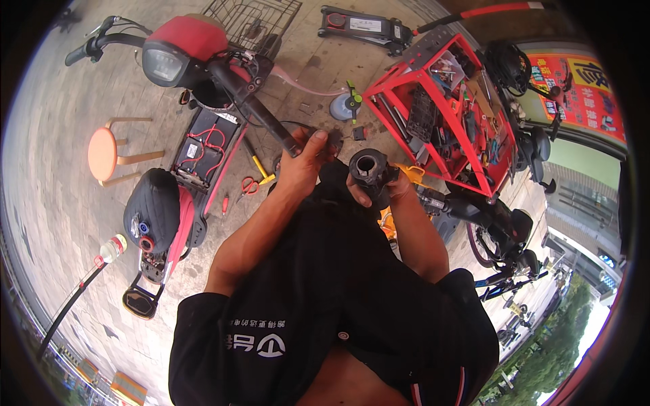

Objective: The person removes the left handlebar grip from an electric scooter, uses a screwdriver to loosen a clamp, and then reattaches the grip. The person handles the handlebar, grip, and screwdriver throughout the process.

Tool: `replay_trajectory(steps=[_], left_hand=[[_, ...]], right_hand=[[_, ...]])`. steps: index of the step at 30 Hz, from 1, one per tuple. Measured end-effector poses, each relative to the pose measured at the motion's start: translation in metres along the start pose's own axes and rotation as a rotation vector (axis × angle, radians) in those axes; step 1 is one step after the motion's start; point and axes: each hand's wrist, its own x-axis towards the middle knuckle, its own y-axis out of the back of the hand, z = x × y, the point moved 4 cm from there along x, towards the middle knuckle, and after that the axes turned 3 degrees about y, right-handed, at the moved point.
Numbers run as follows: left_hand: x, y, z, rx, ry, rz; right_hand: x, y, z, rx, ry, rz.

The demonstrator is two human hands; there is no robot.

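My left hand (302,161) is closed at the bare end of the electric scooter's black handlebar (261,114), with the thumb up. Small dark parts and a thin cable lie by its fingertips, too hidden to make out. In my right hand (399,187) is a black throttle grip (369,169), its hollow round end turned up toward me. The grip is apart from the bar. The scooter's red front cowl with its display (164,65) stands at the upper left.
A red tool cart (467,177) full of tools stands at the right. On the paving lie red-handled scissors (250,185), a yellow-headed hammer (266,178) and a floor jack (365,27). The scooter's open battery bay (201,145), a stool (103,154) and another bike (491,216) flank me.
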Motion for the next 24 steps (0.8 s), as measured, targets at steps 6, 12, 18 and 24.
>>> replay_trajectory(steps=[6, 12, 18, 24], left_hand=[[-0.002, -0.004, 0.003, 0.002, -0.013, 0.0], [-0.002, -0.004, 0.003, -0.009, -0.033, 0.021], [0.001, 0.0, -0.001, 0.002, -0.092, 0.078], [0.003, 0.003, -0.004, 0.005, -0.083, 0.099]], right_hand=[[0.001, -0.002, -0.006, -0.082, -0.029, 0.016], [0.0, -0.001, -0.014, -0.386, 0.01, 0.07], [-0.001, 0.0, -0.025, -0.431, 0.133, 0.047], [-0.011, -0.003, -0.036, -0.389, 0.215, 0.069]])
